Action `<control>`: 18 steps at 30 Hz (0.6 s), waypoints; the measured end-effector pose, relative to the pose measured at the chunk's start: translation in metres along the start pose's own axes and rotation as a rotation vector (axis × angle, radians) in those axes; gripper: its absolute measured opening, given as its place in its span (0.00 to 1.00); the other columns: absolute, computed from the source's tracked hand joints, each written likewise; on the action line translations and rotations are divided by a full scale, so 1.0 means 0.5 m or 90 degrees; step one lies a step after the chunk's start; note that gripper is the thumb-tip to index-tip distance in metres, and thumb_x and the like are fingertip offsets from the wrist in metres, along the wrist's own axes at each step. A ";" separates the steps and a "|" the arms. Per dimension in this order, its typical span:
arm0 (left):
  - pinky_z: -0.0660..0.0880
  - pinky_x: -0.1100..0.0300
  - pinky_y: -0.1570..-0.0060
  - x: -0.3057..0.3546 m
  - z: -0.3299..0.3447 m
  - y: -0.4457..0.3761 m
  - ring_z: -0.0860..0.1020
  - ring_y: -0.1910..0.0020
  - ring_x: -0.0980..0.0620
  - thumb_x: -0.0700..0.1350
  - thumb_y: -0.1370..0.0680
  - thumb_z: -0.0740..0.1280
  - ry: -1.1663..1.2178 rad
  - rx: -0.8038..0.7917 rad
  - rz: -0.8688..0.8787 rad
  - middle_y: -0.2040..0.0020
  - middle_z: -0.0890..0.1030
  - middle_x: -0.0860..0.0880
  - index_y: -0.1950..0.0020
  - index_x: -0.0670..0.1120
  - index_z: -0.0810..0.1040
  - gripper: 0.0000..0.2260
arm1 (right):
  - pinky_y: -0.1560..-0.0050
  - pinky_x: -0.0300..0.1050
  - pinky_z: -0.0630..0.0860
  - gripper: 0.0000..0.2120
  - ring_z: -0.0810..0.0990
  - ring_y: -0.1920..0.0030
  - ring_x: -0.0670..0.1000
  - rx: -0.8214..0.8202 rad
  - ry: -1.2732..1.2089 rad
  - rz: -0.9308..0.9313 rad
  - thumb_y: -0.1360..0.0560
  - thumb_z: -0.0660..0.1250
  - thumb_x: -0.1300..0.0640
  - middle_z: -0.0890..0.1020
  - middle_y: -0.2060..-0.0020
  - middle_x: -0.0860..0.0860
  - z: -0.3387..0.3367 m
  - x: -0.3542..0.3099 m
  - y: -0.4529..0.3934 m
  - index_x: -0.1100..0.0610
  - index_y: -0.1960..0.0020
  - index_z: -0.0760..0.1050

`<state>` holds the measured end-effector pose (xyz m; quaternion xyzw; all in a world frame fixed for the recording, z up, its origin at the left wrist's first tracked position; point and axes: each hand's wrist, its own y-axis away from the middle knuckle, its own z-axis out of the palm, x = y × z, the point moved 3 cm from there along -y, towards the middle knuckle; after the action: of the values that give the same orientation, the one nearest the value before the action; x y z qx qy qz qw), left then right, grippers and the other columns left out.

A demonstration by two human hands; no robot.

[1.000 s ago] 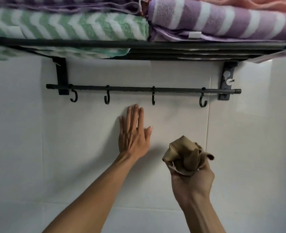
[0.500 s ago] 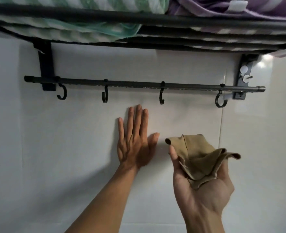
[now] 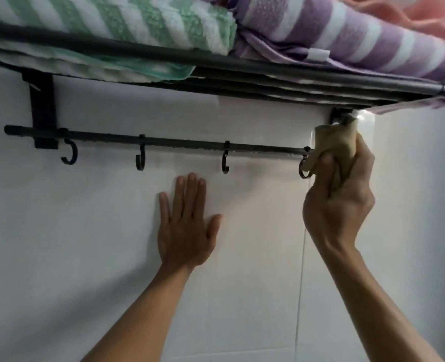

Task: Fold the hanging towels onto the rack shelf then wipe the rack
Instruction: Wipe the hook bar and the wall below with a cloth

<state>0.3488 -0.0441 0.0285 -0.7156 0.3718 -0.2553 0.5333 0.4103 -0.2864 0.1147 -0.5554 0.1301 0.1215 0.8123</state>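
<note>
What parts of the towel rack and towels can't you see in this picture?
Head view only:
- Right end of the lower bar and the right bracket: mostly hidden by the tan cloth in the right hand.
- Pink towel: cut off by the top edge.
- Green striped towel: cut off top and left.
- Shelf top: covered by towels.

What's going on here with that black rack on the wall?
A person is wiping it. The right hand grips a bunched tan cloth against the right end of the thin black hook rail, by the wall bracket. The left hand rests flat on the white tiled wall below the rail. A folded green-and-white striped towel and a purple-and-white striped towel already lie on the shelf above.
</note>
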 end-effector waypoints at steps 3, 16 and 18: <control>0.45 0.40 0.22 0.003 0.001 0.000 0.43 0.19 0.46 0.62 0.18 0.49 -0.010 -0.017 -0.026 0.17 0.45 0.45 0.18 0.45 0.48 0.34 | 0.33 0.62 0.73 0.19 0.65 0.24 0.63 -0.103 0.107 -0.161 0.16 0.58 0.57 0.74 0.28 0.57 0.025 0.054 -0.051 0.52 0.26 0.64; 0.50 0.37 0.23 0.007 -0.003 0.003 0.49 0.19 0.44 0.61 0.20 0.52 0.019 0.030 -0.010 0.18 0.50 0.44 0.18 0.43 0.52 0.34 | 0.58 0.48 0.63 0.17 0.76 0.57 0.66 -0.459 0.415 -0.152 0.16 0.52 0.47 0.77 0.56 0.60 0.061 0.061 -0.202 0.59 0.42 0.72; 0.50 0.37 0.23 0.006 -0.003 0.000 0.49 0.19 0.44 0.61 0.20 0.53 0.022 0.028 -0.012 0.17 0.50 0.44 0.18 0.44 0.52 0.35 | 0.56 0.49 0.64 0.17 0.73 0.56 0.62 -0.487 0.441 -0.130 0.15 0.52 0.48 0.74 0.58 0.57 0.069 0.048 -0.207 0.59 0.47 0.72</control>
<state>0.3494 -0.0474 0.0291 -0.7027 0.3685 -0.2809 0.5399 0.4706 -0.2894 0.2085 -0.8298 0.2826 -0.1099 0.4685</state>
